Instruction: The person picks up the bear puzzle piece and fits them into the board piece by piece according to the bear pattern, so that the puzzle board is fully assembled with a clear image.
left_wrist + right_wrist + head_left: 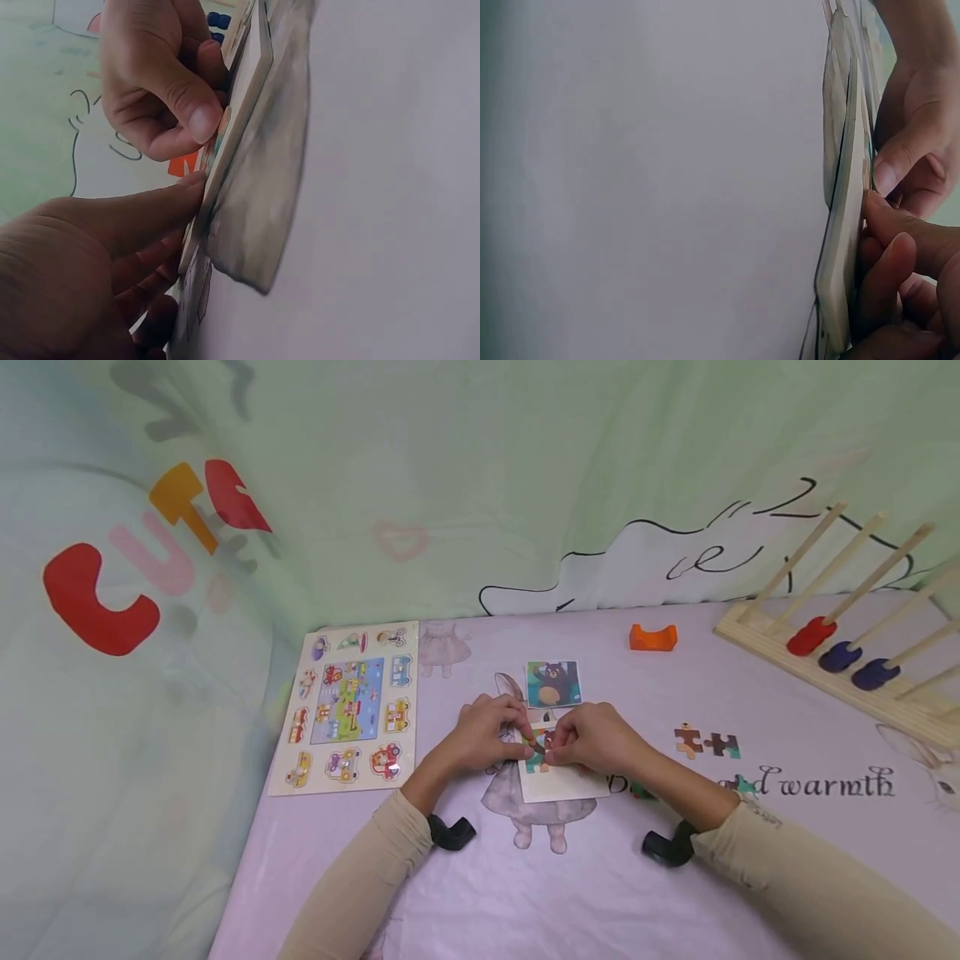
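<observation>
In the head view, a white puzzle board (562, 787) lies on the table with several joined bear-picture pieces (537, 760) in its upper left. My left hand (483, 735) grips the board's left side, its thumb on the edge of the pieces. My right hand (600, 742) has thumb and index finger pinched on a piece at the right of the joined ones; the fingers mostly hide it. Just above the board is a bear picture card (553, 684). The left wrist view shows my right hand (161, 82) over the board (238, 112), close to my left thumb (150, 214).
Loose puzzle pieces (722, 744) lie right of the board, some near my right forearm. A vehicle puzzle (301, 777) is at the left, an orange block (652, 638) at the back, and a wooden bead rack (847, 677) at the right. A curtain (450, 460) hangs behind.
</observation>
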`<move>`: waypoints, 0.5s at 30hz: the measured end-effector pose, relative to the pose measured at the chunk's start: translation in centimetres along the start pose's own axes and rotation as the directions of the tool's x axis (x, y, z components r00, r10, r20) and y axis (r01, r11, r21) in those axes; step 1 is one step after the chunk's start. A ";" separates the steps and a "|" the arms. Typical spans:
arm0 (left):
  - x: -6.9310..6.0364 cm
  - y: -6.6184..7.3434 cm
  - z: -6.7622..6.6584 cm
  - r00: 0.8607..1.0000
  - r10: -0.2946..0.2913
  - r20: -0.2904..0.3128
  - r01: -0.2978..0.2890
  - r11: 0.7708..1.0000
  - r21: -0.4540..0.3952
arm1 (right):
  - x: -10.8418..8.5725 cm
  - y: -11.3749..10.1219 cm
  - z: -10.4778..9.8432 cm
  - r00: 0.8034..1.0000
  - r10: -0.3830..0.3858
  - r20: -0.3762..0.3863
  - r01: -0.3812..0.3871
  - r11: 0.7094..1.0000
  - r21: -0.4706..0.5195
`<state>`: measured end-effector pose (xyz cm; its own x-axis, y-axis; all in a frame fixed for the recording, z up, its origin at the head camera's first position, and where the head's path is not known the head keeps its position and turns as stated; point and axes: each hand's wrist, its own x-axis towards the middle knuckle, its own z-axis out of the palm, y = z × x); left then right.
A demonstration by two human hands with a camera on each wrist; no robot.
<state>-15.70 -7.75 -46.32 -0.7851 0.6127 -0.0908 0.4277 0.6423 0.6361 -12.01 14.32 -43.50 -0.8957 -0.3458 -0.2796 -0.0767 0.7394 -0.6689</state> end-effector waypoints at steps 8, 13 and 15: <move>0.5 0.2 0.0 0.999 -0.046 0.005 0.046 0.999 -0.013 | 0.0 -0.2 0.2 1.000 0.021 -0.007 -0.021 1.000 -0.016; 0.6 0.2 -0.1 1.000 -0.025 0.007 0.025 1.000 -0.013 | -0.2 -0.1 0.2 1.000 0.011 -0.014 -0.011 1.000 -0.021; 0.7 0.2 -0.2 1.000 -0.012 0.008 0.012 1.000 -0.017 | -0.3 -0.1 0.2 1.000 0.010 -0.011 -0.010 1.000 -0.012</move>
<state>-16.24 -7.31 -46.12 -0.7865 0.6087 -0.1044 0.4107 0.6419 0.6476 -11.69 14.24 -43.51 -0.9014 -0.3319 -0.2782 -0.0729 0.7495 -0.6580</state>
